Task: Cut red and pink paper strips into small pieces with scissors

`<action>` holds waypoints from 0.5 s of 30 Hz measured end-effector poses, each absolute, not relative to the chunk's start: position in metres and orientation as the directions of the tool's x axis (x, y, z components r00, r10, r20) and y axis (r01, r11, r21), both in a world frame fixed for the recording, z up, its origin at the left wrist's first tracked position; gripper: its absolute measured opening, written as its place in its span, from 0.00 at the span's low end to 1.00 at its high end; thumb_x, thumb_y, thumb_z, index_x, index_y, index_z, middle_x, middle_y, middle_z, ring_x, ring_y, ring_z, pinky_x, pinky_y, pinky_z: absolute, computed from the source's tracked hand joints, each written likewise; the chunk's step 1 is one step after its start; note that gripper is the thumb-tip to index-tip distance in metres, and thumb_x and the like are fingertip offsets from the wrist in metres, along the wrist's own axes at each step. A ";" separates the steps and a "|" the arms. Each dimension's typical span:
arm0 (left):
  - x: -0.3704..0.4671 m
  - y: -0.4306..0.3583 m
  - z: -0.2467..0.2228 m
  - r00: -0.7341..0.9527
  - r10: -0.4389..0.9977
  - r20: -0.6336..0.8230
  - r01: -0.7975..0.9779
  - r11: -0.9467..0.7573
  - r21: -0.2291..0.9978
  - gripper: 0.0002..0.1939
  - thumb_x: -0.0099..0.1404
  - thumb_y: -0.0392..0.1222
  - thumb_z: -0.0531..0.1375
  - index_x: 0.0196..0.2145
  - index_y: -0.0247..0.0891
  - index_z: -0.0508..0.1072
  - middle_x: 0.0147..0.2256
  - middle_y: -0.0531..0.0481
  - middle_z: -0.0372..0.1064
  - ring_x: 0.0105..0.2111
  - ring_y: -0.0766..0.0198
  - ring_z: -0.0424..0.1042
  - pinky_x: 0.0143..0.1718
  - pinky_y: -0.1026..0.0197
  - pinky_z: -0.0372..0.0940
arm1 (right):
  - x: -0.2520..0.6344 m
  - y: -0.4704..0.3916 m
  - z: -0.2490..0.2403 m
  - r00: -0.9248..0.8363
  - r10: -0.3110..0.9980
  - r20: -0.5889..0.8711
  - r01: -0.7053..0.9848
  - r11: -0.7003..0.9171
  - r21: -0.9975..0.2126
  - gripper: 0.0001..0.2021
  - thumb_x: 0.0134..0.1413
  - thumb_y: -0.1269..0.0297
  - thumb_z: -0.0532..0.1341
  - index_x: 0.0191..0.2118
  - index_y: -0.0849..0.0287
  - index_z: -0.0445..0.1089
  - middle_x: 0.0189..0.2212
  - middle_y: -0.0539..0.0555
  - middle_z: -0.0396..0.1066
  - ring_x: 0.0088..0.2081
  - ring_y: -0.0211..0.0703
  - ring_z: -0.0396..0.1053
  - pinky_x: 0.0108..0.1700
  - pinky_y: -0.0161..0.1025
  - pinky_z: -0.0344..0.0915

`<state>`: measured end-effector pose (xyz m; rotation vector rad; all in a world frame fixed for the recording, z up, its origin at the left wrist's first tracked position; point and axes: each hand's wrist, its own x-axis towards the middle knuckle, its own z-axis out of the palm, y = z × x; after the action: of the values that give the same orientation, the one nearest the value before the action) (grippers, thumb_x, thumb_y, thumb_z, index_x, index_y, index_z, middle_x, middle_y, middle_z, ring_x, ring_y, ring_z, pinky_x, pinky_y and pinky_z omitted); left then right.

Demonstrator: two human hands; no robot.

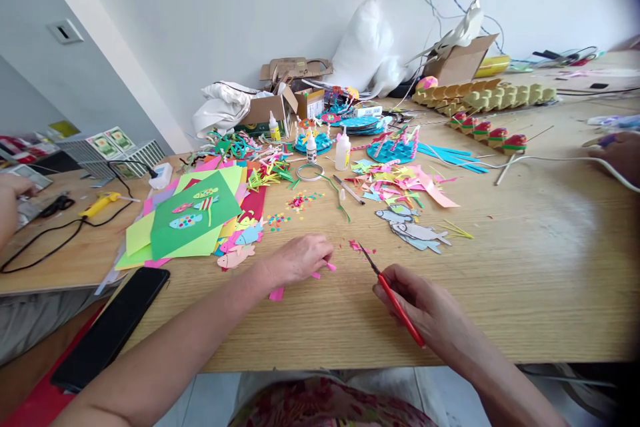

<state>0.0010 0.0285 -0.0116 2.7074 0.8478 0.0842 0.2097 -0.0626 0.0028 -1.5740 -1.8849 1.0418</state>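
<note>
My right hand [417, 303] is closed round the red handles of a pair of scissors [395, 300]. The blades point up and left, their tip at a small scatter of pink paper bits [356, 245] on the table. Left of the blades, my left hand [304, 257] is closed with pink paper strips [327, 267] sticking out below its fingers; part of the paper is hidden under the hand. Beyond the hands lie colourful confetti dots [300, 201] and a pile of cut paper scraps [400, 180]. Grey paper fish [417, 232] lie right of the scissors.
Green card [165, 223] with paper fish tops a paper stack at left, near a black phone [113, 327]. Glue bottles [343, 150] and a pencil-like stick [350, 191] stand or lie midway. Egg cartons [510, 95] lie back right. Other people's hands [620, 155] show at both sides.
</note>
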 end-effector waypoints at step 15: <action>0.011 -0.004 0.012 0.579 0.811 0.088 0.548 -0.467 0.694 0.06 0.55 0.30 0.50 0.25 0.36 0.65 0.22 0.56 0.61 0.22 0.72 0.60 0.24 0.70 0.55 | 0.176 -0.025 -0.003 -0.135 0.988 -0.076 0.249 -0.040 -0.968 0.10 0.39 0.65 0.59 0.29 0.58 0.58 0.29 0.52 0.68 0.30 0.40 0.67 0.30 0.35 0.62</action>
<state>0.0114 -0.0037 0.0121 2.1887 1.0775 0.5488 0.1756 -0.0248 -0.0033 -1.3650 -1.4733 1.2329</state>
